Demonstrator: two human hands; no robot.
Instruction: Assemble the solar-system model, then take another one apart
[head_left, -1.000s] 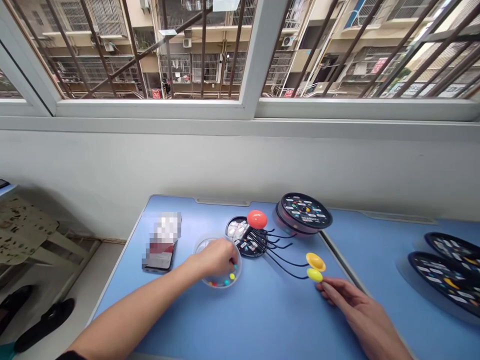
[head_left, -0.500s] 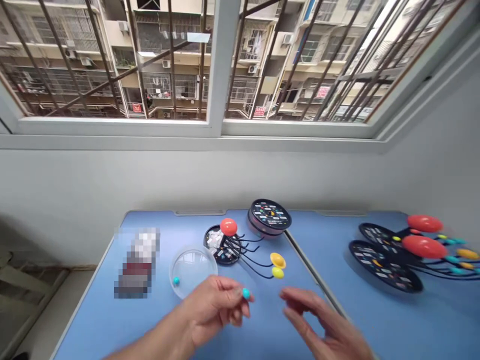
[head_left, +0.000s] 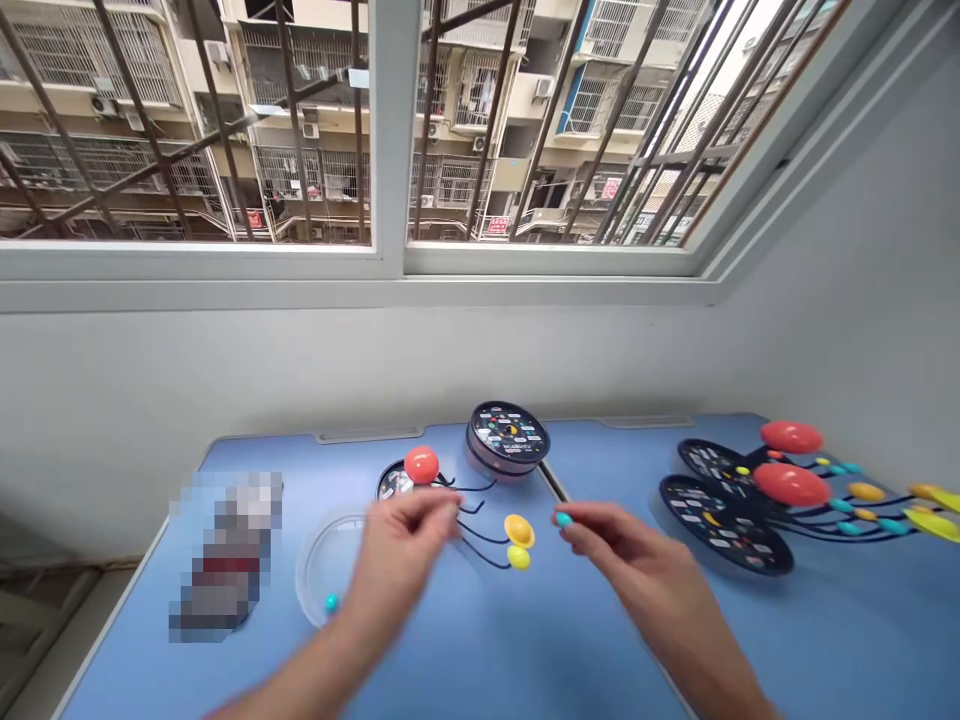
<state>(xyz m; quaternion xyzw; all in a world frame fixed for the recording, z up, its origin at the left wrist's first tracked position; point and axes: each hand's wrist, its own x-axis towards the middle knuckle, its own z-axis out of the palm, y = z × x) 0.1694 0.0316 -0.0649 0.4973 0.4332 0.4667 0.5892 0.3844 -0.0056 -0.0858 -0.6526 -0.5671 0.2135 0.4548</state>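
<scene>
My right hand [head_left: 622, 550] pinches a small teal ball [head_left: 563, 520] between thumb and fingertips, held above the table right of the planet model. My left hand [head_left: 409, 540] is closed at the thin black arms [head_left: 472, 508] of that model, its fingertips pressed together on one of them. A red ball [head_left: 421, 465] tops the model's round black base [head_left: 390, 478], which my left hand partly hides. At the arm ends sit a yellow-orange ringed planet [head_left: 519, 531] and a lime-yellow ball [head_left: 518, 558]. The other arm tips shown are bare hooks.
Behind my left wrist lies a clear round dish [head_left: 311, 570] with another teal ball [head_left: 331, 603] in it. A round black tin [head_left: 508, 440] stands at the back. Finished-looking planet models [head_left: 727, 525] stand at right. A pixelated object [head_left: 225, 560] lies at left on the blue table [head_left: 465, 650].
The teal ball has passed from my left hand to my right hand. My left hand has moved up and left to the model's arms. The view has shifted right.
</scene>
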